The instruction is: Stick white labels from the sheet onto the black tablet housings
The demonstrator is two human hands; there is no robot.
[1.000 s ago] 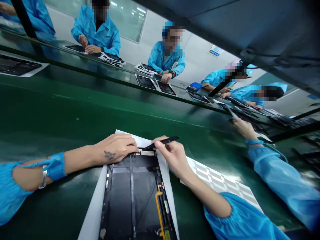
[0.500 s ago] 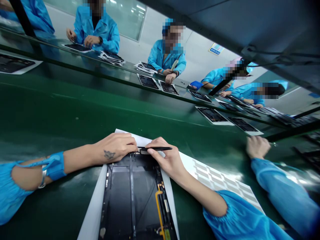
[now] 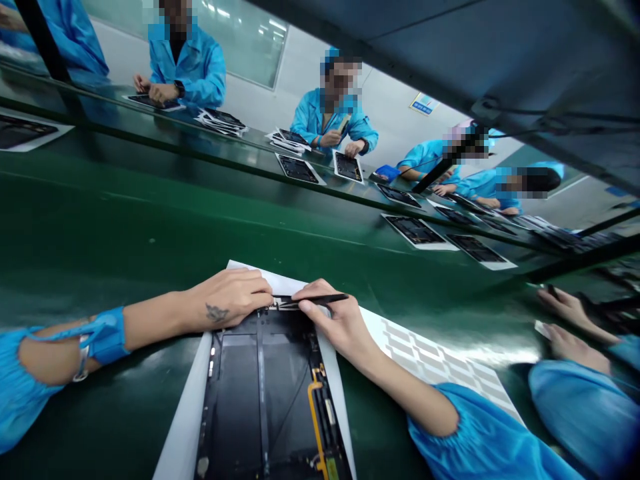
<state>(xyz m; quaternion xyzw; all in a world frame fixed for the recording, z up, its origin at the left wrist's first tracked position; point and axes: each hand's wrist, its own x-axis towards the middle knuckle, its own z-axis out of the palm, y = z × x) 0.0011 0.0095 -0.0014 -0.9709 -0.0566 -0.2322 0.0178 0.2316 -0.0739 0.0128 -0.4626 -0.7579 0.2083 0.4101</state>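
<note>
A black tablet housing (image 3: 290,380) with an orange flex cable (image 3: 314,407) along its right side lies on white paper (image 3: 183,407) in front of me. In my right hand (image 3: 340,327) are black tweezers (image 3: 327,299), their tips at small pale parts on the housing's far edge. Just left of those tips, my left hand (image 3: 231,298) rests on the far left corner with its fingers curled together. Whatever is under its fingertips is hidden.
A white sheet with grey rectangles (image 3: 430,357) lies right of my right forearm. Beyond it, a co-worker's hand (image 3: 575,347) holds a small white piece. Across the green bench (image 3: 150,207), co-workers handle similar housings (image 3: 349,167). A dark shelf (image 3: 400,47) hangs overhead.
My hands stay at the housing's far edge, with the tweezers shifted very slightly. The co-worker's hand on the right has drawn back toward the right, and a second hand now shows there.
</note>
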